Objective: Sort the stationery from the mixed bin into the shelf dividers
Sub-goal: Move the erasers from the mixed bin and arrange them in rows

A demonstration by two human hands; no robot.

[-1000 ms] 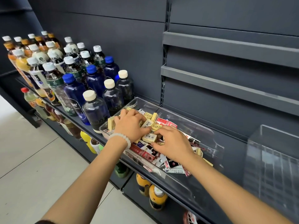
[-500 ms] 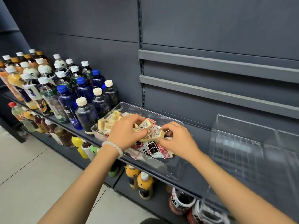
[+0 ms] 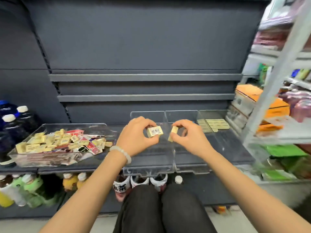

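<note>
Now L hand (image 3: 134,137) & R hand (image 3: 190,137) each pinch 1 eraser.

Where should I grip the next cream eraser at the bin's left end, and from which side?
Pinch the eraser across its two long sides, coming from above. It lies flat at the top of the heap in the bin, with the clear wall close in front, so a low approach looks blocked. Both the left hand and the right hand already hold erasers.

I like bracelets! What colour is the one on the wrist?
The bead bracelet on the left wrist is pale, milky white, seen in the head view.
</note>
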